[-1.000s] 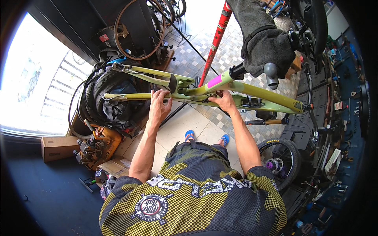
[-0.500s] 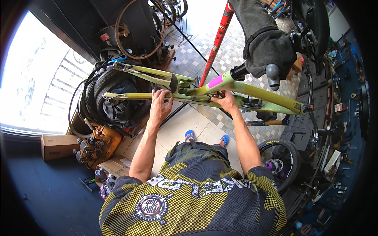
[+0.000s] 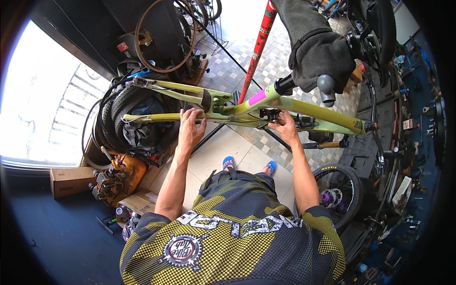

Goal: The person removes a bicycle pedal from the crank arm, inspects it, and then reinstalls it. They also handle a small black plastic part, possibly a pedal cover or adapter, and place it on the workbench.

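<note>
A light green bicycle frame (image 3: 323, 109) spans the view in front of me, its rear stays pointing left. My left hand (image 3: 191, 130) is closed around the nearer rear stay, thumb toward me and fingers over the top. Farther right, my right hand (image 3: 286, 129) pinches a small black part (image 3: 270, 115) that juts out at the middle of the frame; its exact kind is hard to make out. A thin black cable (image 3: 237, 122) runs along the frame between my hands.
A cloth-covered stand clamp (image 3: 323, 61) holds the frame's seatpost, with a red stand pole (image 3: 256, 54) behind. Tyres and a black bag (image 3: 142, 135) lie at left beside an orange machine (image 3: 128, 173). A wheel (image 3: 337, 194) stands at right near a tool-covered wall (image 3: 422, 156).
My right hand has shifted a little to the right. The black part now stands out beside its fingers, where it was hidden before. My left hand stays on the stay.
</note>
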The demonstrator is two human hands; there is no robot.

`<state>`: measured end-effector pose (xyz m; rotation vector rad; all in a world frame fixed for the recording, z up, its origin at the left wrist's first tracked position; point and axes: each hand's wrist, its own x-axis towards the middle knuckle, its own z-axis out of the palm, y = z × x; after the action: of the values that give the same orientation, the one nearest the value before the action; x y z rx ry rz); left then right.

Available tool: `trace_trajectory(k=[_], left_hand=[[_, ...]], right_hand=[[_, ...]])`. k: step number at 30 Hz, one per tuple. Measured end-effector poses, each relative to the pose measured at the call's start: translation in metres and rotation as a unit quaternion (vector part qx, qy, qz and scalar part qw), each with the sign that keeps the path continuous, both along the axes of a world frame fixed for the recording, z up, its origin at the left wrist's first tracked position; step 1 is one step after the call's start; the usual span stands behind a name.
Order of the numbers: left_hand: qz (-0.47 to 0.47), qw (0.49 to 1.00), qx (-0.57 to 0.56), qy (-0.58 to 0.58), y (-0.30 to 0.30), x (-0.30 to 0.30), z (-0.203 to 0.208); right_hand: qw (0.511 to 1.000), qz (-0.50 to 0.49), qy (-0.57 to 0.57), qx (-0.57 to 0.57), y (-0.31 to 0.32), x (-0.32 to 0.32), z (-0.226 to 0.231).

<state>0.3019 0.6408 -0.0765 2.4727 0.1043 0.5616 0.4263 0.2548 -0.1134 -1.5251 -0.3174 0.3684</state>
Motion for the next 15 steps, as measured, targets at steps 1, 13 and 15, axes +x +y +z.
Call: trace_trajectory(k=[1,13,15], left_hand=[[0.002,1.000,0.003,-0.002,0.001,-0.001,-0.001],[0.000,1.000,-0.006,-0.002,-0.001,0.000,0.002],[0.001,1.000,-0.007,-0.002,0.000,0.000,0.001]], right_hand=[[1.000,-0.004,0.012,0.003,0.000,-0.001,0.004],[1.000,0.009,-0.022,0.001,0.008,0.001,0.006],[0.999,0.012,-0.033,0.001,0.013,0.002,0.009]])
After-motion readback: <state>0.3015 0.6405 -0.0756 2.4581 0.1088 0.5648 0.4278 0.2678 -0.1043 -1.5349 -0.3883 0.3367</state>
